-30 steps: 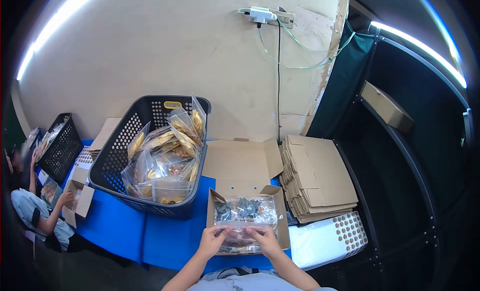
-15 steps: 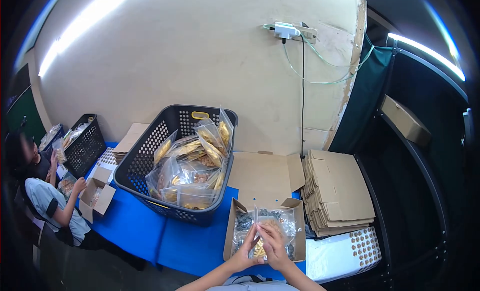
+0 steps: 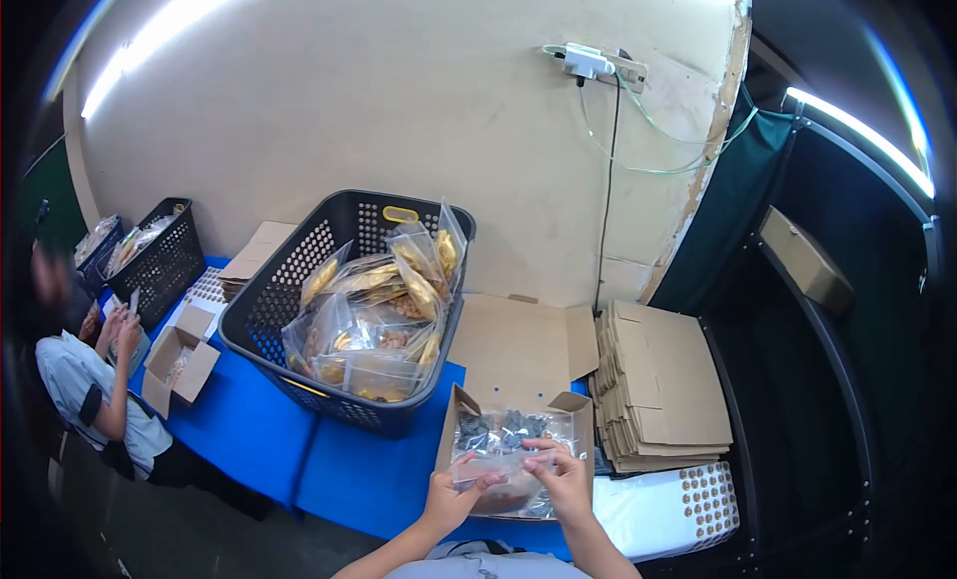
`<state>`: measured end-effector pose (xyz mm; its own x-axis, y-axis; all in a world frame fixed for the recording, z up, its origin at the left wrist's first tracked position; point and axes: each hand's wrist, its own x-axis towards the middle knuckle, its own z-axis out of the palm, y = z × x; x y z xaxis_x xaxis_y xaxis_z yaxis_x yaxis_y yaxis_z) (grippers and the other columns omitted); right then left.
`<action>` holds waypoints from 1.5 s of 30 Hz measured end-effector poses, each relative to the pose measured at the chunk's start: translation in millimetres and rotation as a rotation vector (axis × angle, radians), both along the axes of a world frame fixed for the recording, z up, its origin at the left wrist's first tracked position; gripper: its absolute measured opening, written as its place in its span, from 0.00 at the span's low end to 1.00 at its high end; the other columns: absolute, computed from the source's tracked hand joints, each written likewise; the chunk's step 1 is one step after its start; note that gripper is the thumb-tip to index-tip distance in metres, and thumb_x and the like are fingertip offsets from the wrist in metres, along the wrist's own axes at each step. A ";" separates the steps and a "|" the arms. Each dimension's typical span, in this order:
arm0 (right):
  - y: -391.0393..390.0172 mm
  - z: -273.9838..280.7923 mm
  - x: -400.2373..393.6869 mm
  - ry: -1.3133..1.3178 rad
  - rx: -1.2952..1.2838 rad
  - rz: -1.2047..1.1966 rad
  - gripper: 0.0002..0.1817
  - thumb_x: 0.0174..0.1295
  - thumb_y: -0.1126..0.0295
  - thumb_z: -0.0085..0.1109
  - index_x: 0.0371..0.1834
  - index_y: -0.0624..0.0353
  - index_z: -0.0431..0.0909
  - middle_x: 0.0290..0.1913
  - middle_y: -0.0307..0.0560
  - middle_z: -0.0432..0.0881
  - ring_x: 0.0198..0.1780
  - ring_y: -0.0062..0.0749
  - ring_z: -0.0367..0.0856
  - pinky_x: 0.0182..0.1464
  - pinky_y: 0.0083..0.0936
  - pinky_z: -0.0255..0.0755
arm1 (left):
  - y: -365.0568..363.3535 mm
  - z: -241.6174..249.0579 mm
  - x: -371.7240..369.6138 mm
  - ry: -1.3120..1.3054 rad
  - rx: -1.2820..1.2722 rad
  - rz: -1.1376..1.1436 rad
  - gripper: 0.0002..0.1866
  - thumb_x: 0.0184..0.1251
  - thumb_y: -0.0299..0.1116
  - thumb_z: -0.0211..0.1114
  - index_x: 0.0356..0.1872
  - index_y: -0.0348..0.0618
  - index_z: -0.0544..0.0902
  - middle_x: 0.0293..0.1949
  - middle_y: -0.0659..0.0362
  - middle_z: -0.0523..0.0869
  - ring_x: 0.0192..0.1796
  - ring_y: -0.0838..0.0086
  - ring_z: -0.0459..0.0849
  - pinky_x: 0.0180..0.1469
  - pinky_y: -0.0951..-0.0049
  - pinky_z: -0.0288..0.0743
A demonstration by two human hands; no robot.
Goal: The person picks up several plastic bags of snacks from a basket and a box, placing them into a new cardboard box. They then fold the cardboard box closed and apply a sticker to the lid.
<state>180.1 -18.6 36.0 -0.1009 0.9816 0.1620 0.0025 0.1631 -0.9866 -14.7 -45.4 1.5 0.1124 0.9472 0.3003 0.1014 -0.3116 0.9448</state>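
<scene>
White adapter (image 3: 586, 63) on wall (image 3: 329, 111); green curtain (image 3: 731, 205) alongside.

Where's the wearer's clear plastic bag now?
Bottom centre of the head view: the clear plastic bag is between left hand and right hand, over the open brown cardboard box.

The bag (image 3: 506, 495) is glossy plastic, the box (image 3: 583, 434) matt cardboard, the basket (image 3: 369, 412) smooth plastic.

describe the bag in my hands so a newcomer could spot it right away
Look for the biggest dark basket on the blue table, then the open cardboard box to its right. Over that box, the left hand and right hand hold a clear bag along one edge. Unlike the bags lying in the box, it is gripped by both hands.
</scene>
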 end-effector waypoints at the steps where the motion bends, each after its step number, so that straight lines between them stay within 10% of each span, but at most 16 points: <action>1: -1.1 4.2 0.3 0.049 -0.017 0.036 0.06 0.58 0.71 0.65 0.36 0.60 0.86 0.44 0.52 0.84 0.51 0.32 0.77 0.56 0.29 0.67 | 0.4 1.2 -6.0 0.009 -0.003 0.010 0.13 0.69 0.39 0.61 0.47 0.45 0.85 0.45 0.55 0.87 0.45 0.69 0.85 0.64 0.65 0.66; 7: -11.6 20.7 6.4 0.044 -0.186 0.090 0.14 0.68 0.65 0.55 0.42 0.67 0.84 0.35 0.45 0.86 0.36 0.21 0.81 0.48 0.23 0.70 | 10.8 18.9 -33.9 -0.281 -0.306 -0.445 0.27 0.77 0.48 0.41 0.60 0.36 0.76 0.57 0.49 0.80 0.61 0.64 0.75 0.67 0.62 0.61; 11: 9.5 1.1 22.4 -0.005 -0.064 -0.330 0.14 0.70 0.65 0.52 0.47 0.63 0.83 0.29 0.42 0.85 0.31 0.18 0.79 0.42 0.19 0.73 | 17.5 20.0 -32.2 -0.278 -0.144 -0.194 0.36 0.75 0.57 0.34 0.64 0.35 0.71 0.59 0.49 0.78 0.63 0.61 0.74 0.68 0.62 0.59; 16: -1.8 -25.6 -8.4 -0.064 0.219 -0.085 0.18 0.72 0.62 0.47 0.52 0.63 0.80 0.44 0.50 0.82 0.36 0.24 0.72 0.40 0.22 0.70 | 18.9 -0.1 0.1 -0.005 -0.117 -0.445 0.39 0.70 0.52 0.54 0.75 0.47 0.49 0.76 0.53 0.45 0.77 0.63 0.44 0.74 0.61 0.46; 19: -0.6 -15.6 -11.5 -0.061 0.293 -0.013 0.17 0.70 0.64 0.51 0.51 0.66 0.80 0.44 0.49 0.84 0.45 0.28 0.78 0.50 0.24 0.70 | 16.4 10.9 21.3 -0.313 -0.113 -0.385 0.42 0.68 0.53 0.57 0.75 0.47 0.49 0.76 0.54 0.44 0.78 0.66 0.39 0.74 0.62 0.42; 23: 0.8 15.9 -15.9 -0.103 0.428 -0.075 0.18 0.63 0.67 0.59 0.56 0.59 0.79 0.38 0.48 0.82 0.37 0.28 0.72 0.42 0.23 0.69 | 14.6 35.3 29.0 -0.303 -0.049 -0.223 0.37 0.62 0.40 0.68 0.70 0.43 0.61 0.67 0.53 0.67 0.69 0.70 0.65 0.69 0.68 0.59; 24: 3.8 16.0 -15.2 -0.183 0.441 -0.107 0.29 0.56 0.67 0.67 0.63 0.58 0.73 0.37 0.43 0.79 0.37 0.29 0.72 0.43 0.23 0.69 | 11.7 43.3 34.1 -0.389 -0.083 -0.113 0.25 0.60 0.32 0.70 0.59 0.40 0.74 0.52 0.57 0.80 0.57 0.75 0.77 0.61 0.73 0.68; 29: 7.7 12.5 -15.4 -0.167 0.412 -0.446 0.48 0.42 0.66 0.78 0.69 0.57 0.61 0.50 0.48 0.72 0.41 0.30 0.75 0.46 0.23 0.69 | 7.3 36.1 26.6 -0.310 -0.285 -0.081 0.13 0.65 0.33 0.66 0.46 0.37 0.82 0.41 0.58 0.85 0.50 0.76 0.81 0.55 0.74 0.71; 31: 9.7 6.2 -7.7 0.285 -0.095 0.023 0.33 0.44 0.69 0.77 0.56 0.60 0.75 0.51 0.48 0.72 0.44 0.28 0.76 0.48 0.23 0.69 | 5.7 21.5 25.7 -0.349 -0.242 -0.090 0.12 0.66 0.34 0.65 0.44 0.36 0.83 0.38 0.59 0.86 0.48 0.76 0.81 0.54 0.74 0.72; 32: 7.9 4.0 -6.0 0.307 -0.061 0.017 0.15 0.49 0.72 0.74 0.40 0.60 0.82 0.46 0.43 0.77 0.47 0.27 0.77 0.50 0.23 0.69 | 8.0 11.9 25.3 -0.384 -0.207 -0.085 0.13 0.68 0.34 0.62 0.45 0.35 0.83 0.41 0.56 0.86 0.48 0.74 0.82 0.54 0.73 0.73; 35: 9.5 -4.0 0.0 0.250 -0.107 -0.004 0.04 0.57 0.72 0.68 0.31 0.61 0.85 0.42 0.43 0.82 0.46 0.25 0.78 0.50 0.22 0.70 | 8.6 10.4 15.5 -0.364 -0.173 -0.103 0.17 0.74 0.36 0.53 0.49 0.31 0.80 0.47 0.50 0.85 0.51 0.67 0.83 0.57 0.69 0.73; 41: 2.5 3.9 13.4 0.237 -0.242 0.178 0.16 0.70 0.64 0.51 0.47 0.67 0.81 0.42 0.48 0.85 0.43 0.26 0.80 0.52 0.25 0.69 | 19.7 15.3 -15.8 -0.356 -0.262 -0.385 0.25 0.78 0.43 0.43 0.57 0.29 0.76 0.52 0.48 0.82 0.58 0.64 0.78 0.64 0.65 0.66; 45: 3.3 3.0 5.1 0.227 -0.107 -0.015 0.19 0.73 0.62 0.46 0.52 0.68 0.78 0.46 0.50 0.84 0.44 0.27 0.80 0.54 0.27 0.70 | 29.7 20.7 -19.4 -0.370 -0.140 -0.039 0.24 0.77 0.40 0.42 0.61 0.32 0.72 0.57 0.50 0.79 0.59 0.66 0.76 0.66 0.66 0.64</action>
